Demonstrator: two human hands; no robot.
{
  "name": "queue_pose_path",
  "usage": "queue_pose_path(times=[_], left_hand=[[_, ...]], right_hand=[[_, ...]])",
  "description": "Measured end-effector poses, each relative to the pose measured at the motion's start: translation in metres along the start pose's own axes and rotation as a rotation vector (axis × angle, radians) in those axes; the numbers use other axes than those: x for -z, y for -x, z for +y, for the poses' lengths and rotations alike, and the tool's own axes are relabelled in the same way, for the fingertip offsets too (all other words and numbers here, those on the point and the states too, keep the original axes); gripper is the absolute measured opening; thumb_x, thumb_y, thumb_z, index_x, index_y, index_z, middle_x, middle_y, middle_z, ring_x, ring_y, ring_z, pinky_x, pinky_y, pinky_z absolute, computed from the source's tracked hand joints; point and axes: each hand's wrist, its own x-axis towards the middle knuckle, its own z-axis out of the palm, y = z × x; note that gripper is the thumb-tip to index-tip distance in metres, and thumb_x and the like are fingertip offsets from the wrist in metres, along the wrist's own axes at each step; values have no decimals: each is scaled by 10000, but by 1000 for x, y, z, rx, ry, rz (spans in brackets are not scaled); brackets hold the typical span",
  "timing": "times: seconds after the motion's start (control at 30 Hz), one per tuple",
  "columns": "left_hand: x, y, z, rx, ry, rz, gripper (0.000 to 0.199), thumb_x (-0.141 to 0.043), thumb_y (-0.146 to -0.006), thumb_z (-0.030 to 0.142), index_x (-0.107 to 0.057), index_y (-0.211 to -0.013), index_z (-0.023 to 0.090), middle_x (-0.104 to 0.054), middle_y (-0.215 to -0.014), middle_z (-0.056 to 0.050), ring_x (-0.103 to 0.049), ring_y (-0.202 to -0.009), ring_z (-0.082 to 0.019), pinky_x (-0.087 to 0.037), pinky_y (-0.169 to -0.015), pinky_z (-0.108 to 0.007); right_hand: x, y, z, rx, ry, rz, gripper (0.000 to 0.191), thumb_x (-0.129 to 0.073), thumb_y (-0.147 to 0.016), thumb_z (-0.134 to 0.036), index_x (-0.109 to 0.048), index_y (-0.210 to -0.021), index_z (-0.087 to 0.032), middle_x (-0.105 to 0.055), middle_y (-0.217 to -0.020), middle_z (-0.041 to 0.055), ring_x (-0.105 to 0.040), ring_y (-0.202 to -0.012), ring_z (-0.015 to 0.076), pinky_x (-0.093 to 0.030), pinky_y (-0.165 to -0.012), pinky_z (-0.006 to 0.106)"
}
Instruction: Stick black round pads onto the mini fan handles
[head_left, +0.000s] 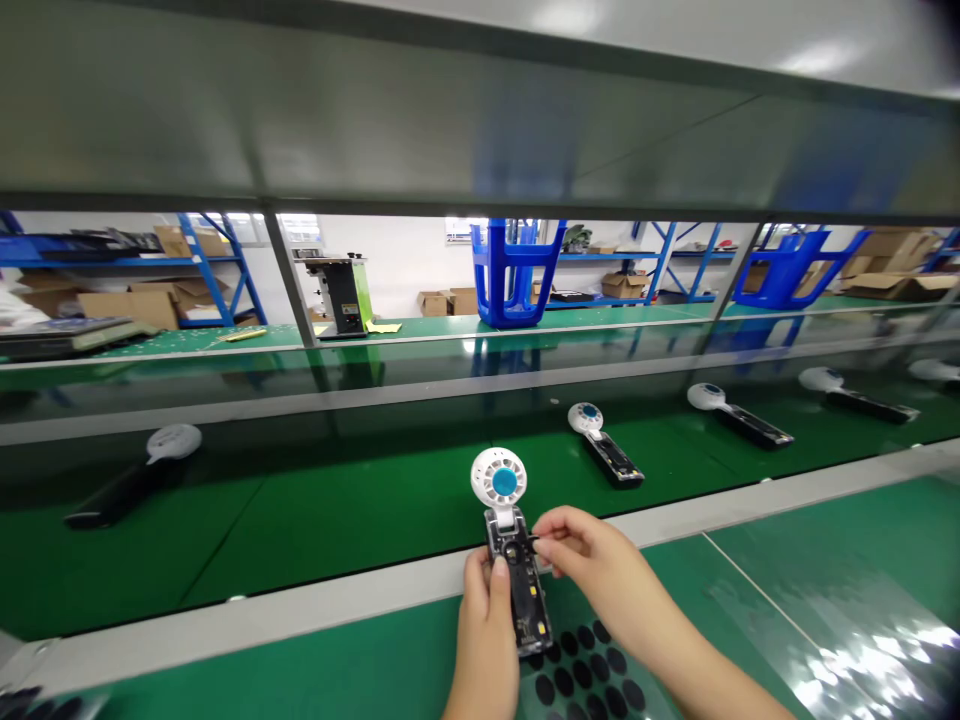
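Note:
My left hand (pixel 489 620) is closed around the lower body of a small handheld fan (pixel 532 605). This fan has a white round head with a blue centre, and its dark body shows circuit parts on the face turned to me. At the body's right edge, my right hand (pixel 574 545) is closed in a pinch. A small dark bit shows at its fingertips, too small to name. Beneath the hands lies a sheet of black round stickers (pixel 583 675), partly covered by the fan and my right forearm.
A green conveyor belt (pixel 337 540) runs across in front, carrying several more fans, one nearby (pixel 615 460) and one at left (pixel 142 475). Blue stools (pixel 514 275) and a green-black machine (pixel 345 295) stand beyond. A shelf (pixel 450 120) hangs overhead; clear plastic sheets (pixel 847 640) lie at right.

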Motion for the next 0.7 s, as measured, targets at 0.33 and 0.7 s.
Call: queue_pose_path(times=[0.33,0.7], left_hand=[[-4,4,4,66,113,55,478,-372,-763,581,-425,-1041,196,-609,-979,-91,-583,-877,-255,-451,-710,-346],[-2,11,14,37,-86,60,380,-340,-819,480,-430,-1067,207,-556,-1089,-64,-505,-992,-220,-366,-831,-310]], right_hand=[[-6,-2,3,1,88,36,123,-530,-700,-268,-584,-622,-191,-469,-1117,49,-482,-1017,217,-364,-867,315],[-15,0,5,13,113,84,142,-494,-746,-221,-561,-621,-210,-465,-1176,14,-464,-1064,184,-381,-856,291]])
